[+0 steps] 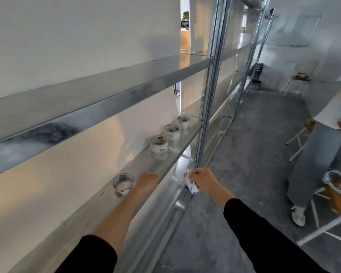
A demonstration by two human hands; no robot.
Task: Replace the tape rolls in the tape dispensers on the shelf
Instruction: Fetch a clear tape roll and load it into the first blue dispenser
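A clear tape roll [123, 183] with a near-empty look lies flat on the metal shelf [98, 201]. My left hand [147, 183] hovers just right of it at the shelf's front edge, fingers curled, blurred. Further along the shelf stand three clear tape rolls [159, 144], [172, 131], [184, 121] with green labels. My right hand [202, 181] is off the shelf, in front of its edge, pinching a white and blue label or tape wrapper [191, 184]. No dispenser body is plainly visible.
An upper metal shelf [87, 107] overhangs the working shelf. A shelf upright [207, 107] stands just past the rolls. A person in jeans [311, 154] stands at right by white-framed chairs [323, 223] on the concrete floor.
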